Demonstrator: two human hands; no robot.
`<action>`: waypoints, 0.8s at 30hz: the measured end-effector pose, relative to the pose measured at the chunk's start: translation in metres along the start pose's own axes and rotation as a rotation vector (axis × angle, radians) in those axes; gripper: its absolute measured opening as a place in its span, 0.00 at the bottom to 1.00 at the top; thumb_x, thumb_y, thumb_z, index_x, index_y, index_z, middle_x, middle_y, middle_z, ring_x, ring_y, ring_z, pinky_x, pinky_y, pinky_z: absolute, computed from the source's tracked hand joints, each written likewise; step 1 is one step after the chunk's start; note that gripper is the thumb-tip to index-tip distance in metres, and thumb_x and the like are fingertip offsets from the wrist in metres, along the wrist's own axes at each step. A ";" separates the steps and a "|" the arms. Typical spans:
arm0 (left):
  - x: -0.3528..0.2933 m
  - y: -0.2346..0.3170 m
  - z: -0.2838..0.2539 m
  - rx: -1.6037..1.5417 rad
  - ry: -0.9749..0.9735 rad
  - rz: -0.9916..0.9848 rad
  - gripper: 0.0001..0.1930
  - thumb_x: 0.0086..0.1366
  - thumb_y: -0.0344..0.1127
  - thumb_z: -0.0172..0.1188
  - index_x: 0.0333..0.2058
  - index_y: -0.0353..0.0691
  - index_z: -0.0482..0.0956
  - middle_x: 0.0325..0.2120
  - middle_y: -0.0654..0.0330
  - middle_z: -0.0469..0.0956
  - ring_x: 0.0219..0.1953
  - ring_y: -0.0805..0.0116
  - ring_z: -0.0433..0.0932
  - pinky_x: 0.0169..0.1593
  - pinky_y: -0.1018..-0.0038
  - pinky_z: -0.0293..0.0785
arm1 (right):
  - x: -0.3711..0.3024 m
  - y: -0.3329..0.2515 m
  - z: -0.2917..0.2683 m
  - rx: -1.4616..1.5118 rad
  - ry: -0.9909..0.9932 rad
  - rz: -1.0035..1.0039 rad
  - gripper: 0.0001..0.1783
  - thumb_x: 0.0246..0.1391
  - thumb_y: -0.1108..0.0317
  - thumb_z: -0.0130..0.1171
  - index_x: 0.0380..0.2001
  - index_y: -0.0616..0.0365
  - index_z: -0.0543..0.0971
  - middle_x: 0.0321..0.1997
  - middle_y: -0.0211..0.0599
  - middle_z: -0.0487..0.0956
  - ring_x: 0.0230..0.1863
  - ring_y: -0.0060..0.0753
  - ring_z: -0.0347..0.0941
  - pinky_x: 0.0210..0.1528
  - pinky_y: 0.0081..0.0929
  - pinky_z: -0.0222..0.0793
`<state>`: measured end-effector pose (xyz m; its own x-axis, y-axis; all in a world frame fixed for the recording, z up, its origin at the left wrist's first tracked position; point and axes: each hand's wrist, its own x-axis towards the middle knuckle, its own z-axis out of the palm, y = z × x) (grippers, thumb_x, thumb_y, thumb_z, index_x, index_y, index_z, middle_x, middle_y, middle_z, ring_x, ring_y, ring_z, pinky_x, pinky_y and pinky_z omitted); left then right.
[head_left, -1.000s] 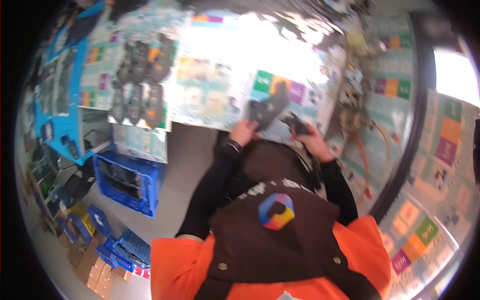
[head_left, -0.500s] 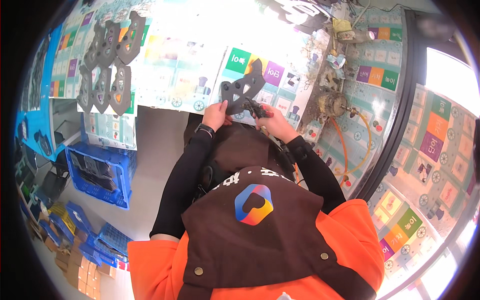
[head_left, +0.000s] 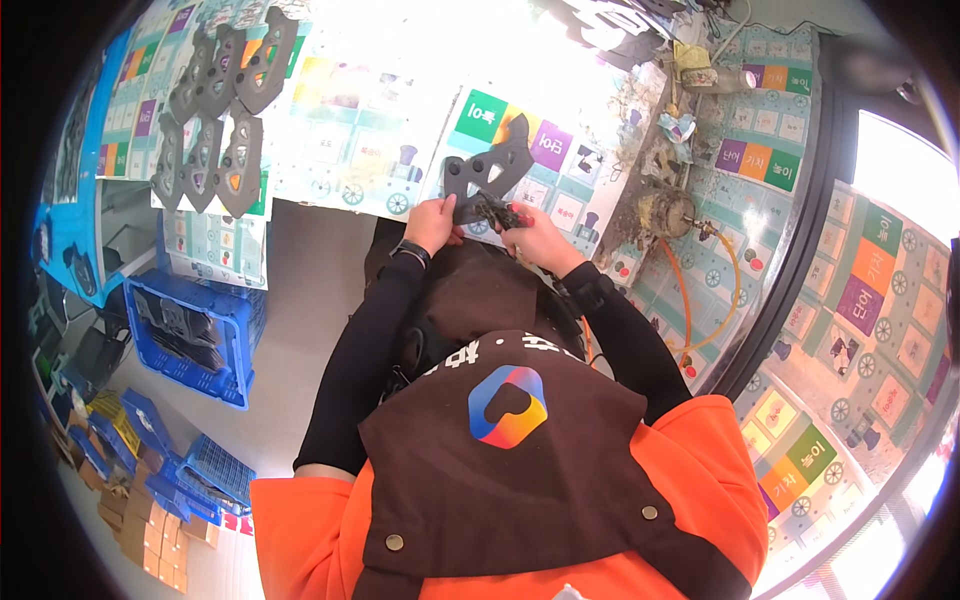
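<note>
This looks like a workshop. Flat, dark parts [head_left: 243, 128] that look alike sit in rows on the counter [head_left: 335, 140]. More dark pieces [head_left: 180, 325] lie in a blue crate [head_left: 238, 362]. Brown boxes [head_left: 150, 540] are piled up, there is an orange hose [head_left: 686, 290], and the person wears an apron [head_left: 590, 480].

There are 6 laid-out plates [head_left: 214, 104], 1 held plate [head_left: 508, 158], 1 tool [head_left: 493, 211].

Six plates [head_left: 208, 135] lie in two rows on the left of a worktable [head_left: 400, 130]; a single plate [head_left: 511, 155] sits at its near edge — between left hand [head_left: 430, 225] and right hand [head_left: 537, 241]. Hoses [head_left: 688, 300] run at right. Left, a floor crate [head_left: 200, 383] holds parts [head_left: 180, 335] — cartons [head_left: 155, 540] farther back.
</note>
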<state>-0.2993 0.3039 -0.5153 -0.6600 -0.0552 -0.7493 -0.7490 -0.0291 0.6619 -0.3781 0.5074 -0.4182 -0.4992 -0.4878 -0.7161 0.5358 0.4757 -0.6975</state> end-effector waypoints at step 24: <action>0.001 0.001 0.000 -0.002 -0.002 -0.026 0.26 0.80 0.47 0.44 0.40 0.25 0.80 0.23 0.49 0.85 0.22 0.61 0.86 0.26 0.70 0.83 | -0.010 -0.018 -0.019 0.028 0.065 0.089 0.11 0.48 0.80 0.55 0.37 0.66 0.75 0.25 0.34 0.75 0.23 0.25 0.70 0.27 0.25 0.66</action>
<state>-0.3009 0.3043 -0.5155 -0.6402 -0.0521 -0.7665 -0.7660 -0.0324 0.6420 -0.3961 0.5180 -0.3994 -0.4914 -0.3954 -0.7760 0.5986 0.4938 -0.6307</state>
